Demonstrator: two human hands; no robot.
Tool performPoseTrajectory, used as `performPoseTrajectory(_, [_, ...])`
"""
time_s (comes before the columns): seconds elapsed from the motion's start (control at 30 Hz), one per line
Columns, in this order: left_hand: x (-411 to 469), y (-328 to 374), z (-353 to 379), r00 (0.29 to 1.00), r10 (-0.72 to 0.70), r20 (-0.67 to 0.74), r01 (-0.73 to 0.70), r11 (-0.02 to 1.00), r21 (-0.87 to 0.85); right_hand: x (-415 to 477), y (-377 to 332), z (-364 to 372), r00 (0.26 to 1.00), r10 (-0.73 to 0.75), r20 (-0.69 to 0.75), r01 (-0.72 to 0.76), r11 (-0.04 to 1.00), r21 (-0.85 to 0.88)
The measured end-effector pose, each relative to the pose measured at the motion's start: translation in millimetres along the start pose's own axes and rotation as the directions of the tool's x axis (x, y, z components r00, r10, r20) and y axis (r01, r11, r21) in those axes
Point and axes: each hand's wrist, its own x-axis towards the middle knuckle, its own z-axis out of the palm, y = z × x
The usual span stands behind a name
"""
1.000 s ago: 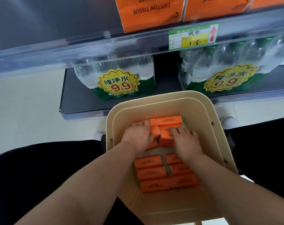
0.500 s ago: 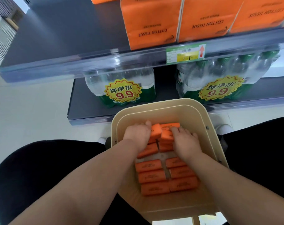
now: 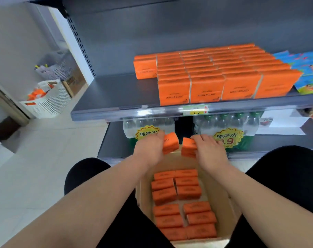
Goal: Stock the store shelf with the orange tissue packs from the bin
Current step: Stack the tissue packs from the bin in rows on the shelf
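Both hands are raised above the far end of the beige bin (image 3: 214,194), which sits between the person's black-clad knees (image 3: 84,176). The left hand (image 3: 148,149) has its grip closed around one orange tissue pack (image 3: 170,143), fingers curled over its top edge, with the pack tilted. The right hand (image 3: 212,151) grips a second orange load (image 3: 188,147) the same way; whether that is one pack or two stacked I cannot tell. The two held packs are just beside each other with a narrow gap between them, in front of the lower shelf (image 3: 112,140). Below the hands, the remaining tissue packs (image 3: 180,203) lie flat in two columns on the bin floor. Higher up, the grey store shelf (image 3: 116,93) carries several tight rows of stocked tissue packs (image 3: 205,77) standing on edge, their "COTTON TISSUE" print upside down; the left part of that shelf is bare. A green and yellow price label (image 3: 195,110) sits on the shelf's front strip. Blue-wrapped goods (image 3: 306,74) lie just beside the orange rows on the right. On the lower shelf stand two shrink-wrapped bundles of water bottles (image 3: 229,126), each with a yellow starburst price sticker. A white slatted basket (image 3: 48,102) stands on the pale floor far to the left.
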Motion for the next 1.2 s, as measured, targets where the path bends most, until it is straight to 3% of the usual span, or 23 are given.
performPoseTrajectory(0.3, [18.5, -15.1, -108.5, 0.937, -0.144, -0.319, 0.116, 0.987, -0.107, 36.6, 0.1, -111.0, 0.936, -0.044, -0.349, 0.013, 0.996, -0.092])
performPoseTrajectory(0.4, [29.3, -25.6, -131.7, 0.935, -0.191, -0.298, 0.152, 0.977, -0.148, 62.3, -8.3, -137.8, 0.913, -0.091, -0.399, 0.049, 0.992, -0.115])
performPoseTrajectory(0.57, [57.7, -50.6, -147.2, 0.935, -0.23, -0.271, 0.223, 0.973, -0.055, 113.6, -21.5, -165.6, 0.904, -0.124, -0.408, 0.071, 0.987, -0.141])
performPoseTrajectory(0.87, [141.1, -91.3, -135.5, 0.922, -0.351, -0.165, 0.363, 0.93, 0.053, 200.9, -20.3, -163.9, 0.946, -0.116, -0.304, 0.061, 0.981, -0.183])
performPoseTrajectory(1.07, [209.3, -111.6, -120.2, 0.928, -0.362, -0.089, 0.37, 0.924, 0.094, 238.6, -11.8, -165.2, 0.909, -0.143, -0.391, 0.101, 0.987, -0.127])
performPoseTrajectory(1.2, [253.7, -120.0, -116.5, 0.928, -0.356, -0.11, 0.362, 0.931, 0.041, 261.6, -12.8, -157.2, 0.928, -0.213, -0.305, 0.186, 0.976, -0.116])
